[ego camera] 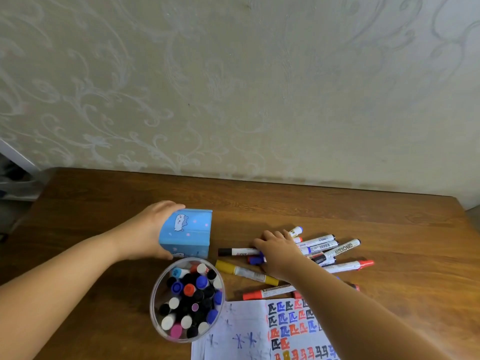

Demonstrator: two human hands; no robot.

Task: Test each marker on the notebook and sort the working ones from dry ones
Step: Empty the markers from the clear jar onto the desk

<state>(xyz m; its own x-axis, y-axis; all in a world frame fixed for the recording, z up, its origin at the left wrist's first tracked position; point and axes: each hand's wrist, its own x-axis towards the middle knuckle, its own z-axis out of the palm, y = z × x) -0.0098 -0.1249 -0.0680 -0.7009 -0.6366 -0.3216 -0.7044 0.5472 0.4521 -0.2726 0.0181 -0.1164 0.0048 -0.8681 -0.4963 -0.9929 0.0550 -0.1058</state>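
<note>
My left hand [148,229] grips a blue box [187,233] with a cartoon cloud on it, tipped on its side on the table. My right hand [278,249] lies on a loose pile of markers [327,249], its fingers curled over a black-capped marker [235,251] and a blue one [255,260]. A yellow marker [244,272] and a red marker [267,292] lie just in front of that hand. A clear round cup [187,298] crowded with capped markers stands near me. The open notebook [249,333], covered in red, blue and black test marks, lies under my right forearm.
The wooden table [104,198] ends at a patterned wall behind. Its left edge drops away by a white shelf [15,162]. Bare wood stretches behind the box and to the right of the marker pile.
</note>
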